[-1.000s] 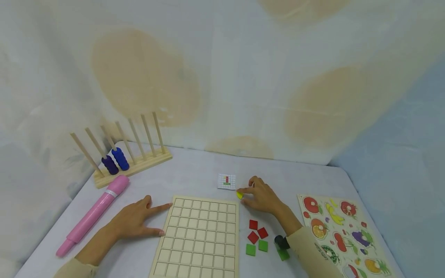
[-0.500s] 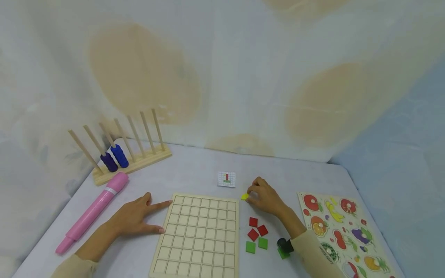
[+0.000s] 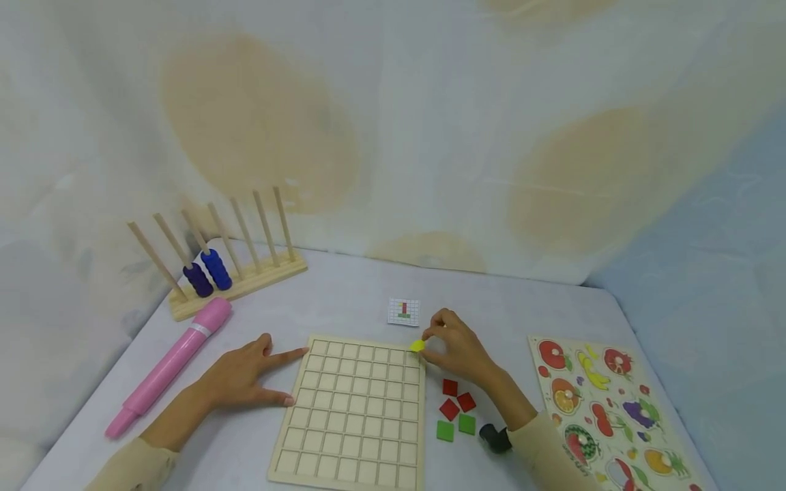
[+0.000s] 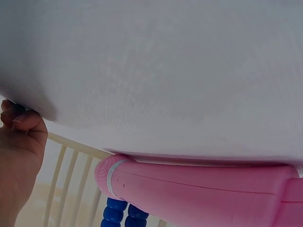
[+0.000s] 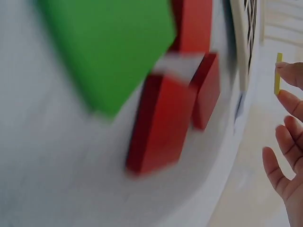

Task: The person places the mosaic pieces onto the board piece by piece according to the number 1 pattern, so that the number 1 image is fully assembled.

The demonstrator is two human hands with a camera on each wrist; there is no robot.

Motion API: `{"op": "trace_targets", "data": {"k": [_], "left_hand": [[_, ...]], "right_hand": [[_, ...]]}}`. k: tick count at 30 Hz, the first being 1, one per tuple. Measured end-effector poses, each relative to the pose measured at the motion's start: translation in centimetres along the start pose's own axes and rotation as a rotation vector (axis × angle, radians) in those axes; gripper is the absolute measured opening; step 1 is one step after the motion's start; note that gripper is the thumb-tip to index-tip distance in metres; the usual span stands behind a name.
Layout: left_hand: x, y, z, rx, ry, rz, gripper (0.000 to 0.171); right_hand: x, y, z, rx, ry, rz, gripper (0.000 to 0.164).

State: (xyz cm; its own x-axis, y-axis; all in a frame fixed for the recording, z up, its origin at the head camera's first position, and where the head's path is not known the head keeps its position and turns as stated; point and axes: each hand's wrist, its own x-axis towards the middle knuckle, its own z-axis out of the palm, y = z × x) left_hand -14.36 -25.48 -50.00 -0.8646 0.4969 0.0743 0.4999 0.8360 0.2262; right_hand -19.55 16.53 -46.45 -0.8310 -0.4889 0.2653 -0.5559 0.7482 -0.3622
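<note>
My right hand (image 3: 457,346) pinches a small yellow tile (image 3: 417,346) between thumb and forefinger, over the top right corner of the wooden grid board (image 3: 348,402). In the right wrist view the yellow tile (image 5: 278,73) shows edge-on, its other fingers loosely spread. My left hand (image 3: 242,374) rests at the board's left edge, forefinger and thumb stretched out against the rim. Several red tiles (image 3: 449,409) and green tiles (image 3: 445,430) lie right of the board, below the right hand. Behind the board lies a small card (image 3: 403,311) printed with a coloured grid pattern.
A pink tube-shaped object (image 3: 168,368) lies left of the left hand. Behind it stands a wooden peg rack (image 3: 239,283) with dark and bright blue beads. A fruit puzzle board (image 3: 604,409) lies at the right. The black camera mount (image 3: 495,438) sits on the right wrist.
The right hand first drew the yellow tile back to the right, then carried it left over the board's corner. The left hand keeps its place at the board's edge.
</note>
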Motion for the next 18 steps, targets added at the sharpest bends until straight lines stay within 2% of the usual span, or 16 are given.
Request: {"op": "trace_targets", "data": {"k": [6,14,18], "left_hand": [[0.2,-0.3,0.5,-0.009,-0.005,-0.007,0.084],[0.3,-0.3,0.4,-0.008,0.008,-0.003,0.086],[0.1,-0.3,0.3,-0.007,0.012,-0.003,0.085]], "right_hand": [[0.6,-2.2,0.9,0.034,-0.026,-0.069,0.021],[1.7,-4.3,2.7,-0.009,0.034,-0.219,0.020],[2.1,-5.6,3.6,-0.015,0.026,-0.255,0.018]]}}
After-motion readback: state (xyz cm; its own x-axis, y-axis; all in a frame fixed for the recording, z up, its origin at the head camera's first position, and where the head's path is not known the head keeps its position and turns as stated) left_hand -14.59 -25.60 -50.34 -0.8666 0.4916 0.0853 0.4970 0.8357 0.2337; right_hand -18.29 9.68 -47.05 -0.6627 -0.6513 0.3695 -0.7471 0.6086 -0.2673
